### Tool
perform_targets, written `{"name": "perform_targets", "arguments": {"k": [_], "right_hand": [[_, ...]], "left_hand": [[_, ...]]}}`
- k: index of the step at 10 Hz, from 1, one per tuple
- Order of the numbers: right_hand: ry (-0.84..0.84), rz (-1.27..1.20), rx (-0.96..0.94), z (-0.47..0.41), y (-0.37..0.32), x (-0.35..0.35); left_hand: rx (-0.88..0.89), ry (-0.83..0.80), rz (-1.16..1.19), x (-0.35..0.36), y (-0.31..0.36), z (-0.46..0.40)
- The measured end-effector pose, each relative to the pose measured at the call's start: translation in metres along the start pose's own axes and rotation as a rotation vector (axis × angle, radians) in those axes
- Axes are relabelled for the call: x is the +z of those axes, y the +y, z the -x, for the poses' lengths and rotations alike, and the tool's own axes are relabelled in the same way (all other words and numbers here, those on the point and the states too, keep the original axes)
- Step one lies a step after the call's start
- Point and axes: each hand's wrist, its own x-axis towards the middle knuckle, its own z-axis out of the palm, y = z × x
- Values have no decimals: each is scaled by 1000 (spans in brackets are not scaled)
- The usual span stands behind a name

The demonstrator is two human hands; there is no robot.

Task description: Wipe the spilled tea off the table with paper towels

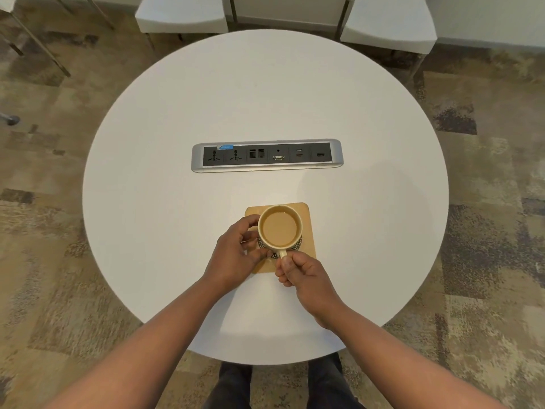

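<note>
A cream cup (280, 228) full of milky tea stands over a patterned saucer (296, 247) on a square wooden coaster (308, 231), near the front of the round white table (177, 231). My left hand (234, 255) curls around the cup's left side, fingers at the rim and thumb by the saucer. My right hand (303, 276) pinches the cup's handle at the near side. No spilled tea and no paper towels show in this view.
A grey power and data socket strip (267, 155) is sunk into the table's middle. White chairs (182, 13) stand beyond the far edge, another at the right (389, 22). Patterned carpet surrounds the table; my legs show under the near edge.
</note>
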Motion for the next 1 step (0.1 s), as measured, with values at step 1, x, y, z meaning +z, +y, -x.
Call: {"name": "perform_targets", "arguments": {"k": [1], "right_hand": [[115,-37,-124,1,4,-3]], "left_hand": [[-19,-4,-31,4,-3,-1]]}}
